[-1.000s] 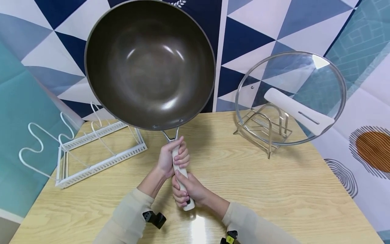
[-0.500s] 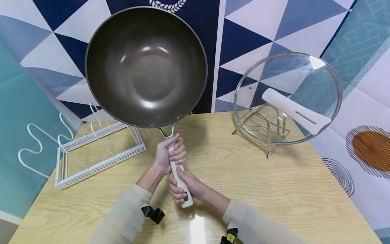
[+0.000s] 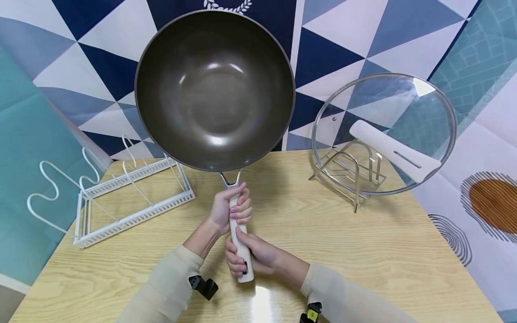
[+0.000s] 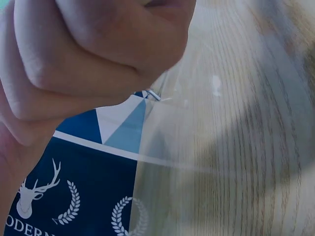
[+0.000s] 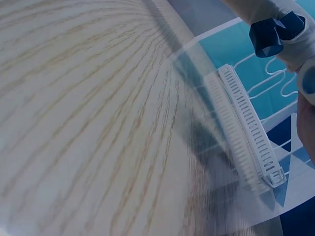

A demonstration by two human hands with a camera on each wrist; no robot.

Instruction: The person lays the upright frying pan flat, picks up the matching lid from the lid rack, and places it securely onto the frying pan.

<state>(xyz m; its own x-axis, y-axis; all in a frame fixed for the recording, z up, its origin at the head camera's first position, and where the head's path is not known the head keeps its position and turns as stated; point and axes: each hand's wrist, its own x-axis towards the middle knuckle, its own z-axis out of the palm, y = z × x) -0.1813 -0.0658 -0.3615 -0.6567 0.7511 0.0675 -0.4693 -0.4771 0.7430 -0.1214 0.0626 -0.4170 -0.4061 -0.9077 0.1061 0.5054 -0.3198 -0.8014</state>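
Observation:
A large dark brown wok is held up off the table, its inside facing me in the head view. Its pale handle points down toward me. My left hand grips the upper part of the handle, close below the metal fork. Just under it, my right hand wraps round the lower part. The curled fingers of the left hand fill the upper left of the left wrist view. In the right wrist view the right hand's grip is out of sight.
On the left of the wooden table stands a white wire rack. To the right, a glass lid with a white handle leans in a small metal stand. Patterned cloth hangs behind.
The wok first shifted slightly left and lower, then back to the right, its rim now lower in view than a second ago. Both hands keep their grip on the handle.

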